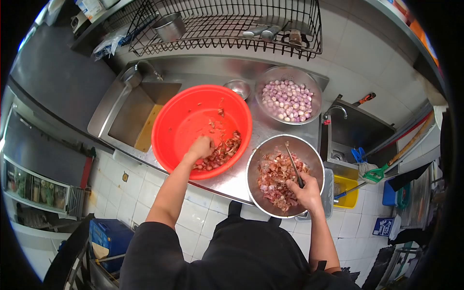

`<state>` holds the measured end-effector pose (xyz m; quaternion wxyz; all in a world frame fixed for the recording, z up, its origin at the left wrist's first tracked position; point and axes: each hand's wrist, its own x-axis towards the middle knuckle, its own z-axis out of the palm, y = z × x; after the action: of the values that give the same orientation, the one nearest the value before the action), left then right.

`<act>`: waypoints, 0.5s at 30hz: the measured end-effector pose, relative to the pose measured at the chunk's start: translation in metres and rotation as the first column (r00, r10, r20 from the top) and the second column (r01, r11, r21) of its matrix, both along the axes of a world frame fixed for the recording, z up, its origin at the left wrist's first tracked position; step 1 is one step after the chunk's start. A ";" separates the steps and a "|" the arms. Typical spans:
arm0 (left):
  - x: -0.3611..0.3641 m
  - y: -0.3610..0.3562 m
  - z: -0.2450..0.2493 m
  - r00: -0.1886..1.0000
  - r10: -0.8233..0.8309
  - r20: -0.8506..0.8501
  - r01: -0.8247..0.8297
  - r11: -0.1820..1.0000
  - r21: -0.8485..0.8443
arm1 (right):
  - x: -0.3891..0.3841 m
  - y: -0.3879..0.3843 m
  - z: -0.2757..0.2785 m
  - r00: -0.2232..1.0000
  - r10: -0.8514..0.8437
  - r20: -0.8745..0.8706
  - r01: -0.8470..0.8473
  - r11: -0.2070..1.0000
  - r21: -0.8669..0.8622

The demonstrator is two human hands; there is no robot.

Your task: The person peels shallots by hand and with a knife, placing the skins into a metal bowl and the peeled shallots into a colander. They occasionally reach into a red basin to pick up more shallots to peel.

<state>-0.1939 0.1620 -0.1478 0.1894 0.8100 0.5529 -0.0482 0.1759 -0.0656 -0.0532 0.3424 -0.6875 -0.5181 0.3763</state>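
My left hand [202,147] reaches into a large red basin [181,121], its fingers curled down at the unpeeled shallots and skins [224,152] there; what they hold, if anything, is hidden. Over a steel bowl [316,162] at the front edge of the counter, my right hand [305,188] grips a knife [294,164] by its dark handle, blade pointing away from me. Reddish-brown shallots and skins [276,176] fill much of that bowl. Behind it, a steel colander [316,104] holds many peeled, pale purple shallots [287,100].
A sink [130,116] lies left of the basin, a second sink [360,128] at the right. A small metal bowl [238,88] sits behind the basin. Above hangs a black wire rack [217,36] with a pot [169,27]. A yellow bucket [347,191] stands on the floor at right.
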 end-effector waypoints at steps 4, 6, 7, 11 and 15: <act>-0.014 0.004 0.017 0.985 0.130 0.113 -0.128 0.991 -0.023 | -0.005 0.000 0.008 1.000 -0.004 -0.016 0.001 0.989 -0.147; -0.014 0.000 0.020 0.993 0.119 -0.013 -0.119 0.990 -0.069 | -0.005 0.000 0.002 1.000 -0.006 -0.029 0.001 0.987 -0.162; -0.015 -0.011 0.016 0.995 0.093 0.021 -0.087 0.975 -0.205 | -0.006 -0.001 -0.011 1.000 -0.006 -0.025 0.007 0.999 0.054; -0.019 -0.020 0.002 0.998 -0.005 0.065 0.027 0.941 -0.339 | -0.014 -0.001 -0.009 0.986 -0.165 0.030 0.134 0.882 0.452; -0.017 -0.022 0.019 0.967 0.171 0.186 -0.140 0.975 -0.172 | -0.003 -0.005 -0.011 0.986 -0.135 -0.101 0.158 0.949 0.274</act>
<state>-0.2112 0.1397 -0.1286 0.3108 0.7472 0.5875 0.0050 0.1726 -0.0708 -0.0646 0.4844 -0.6527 -0.4994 0.2999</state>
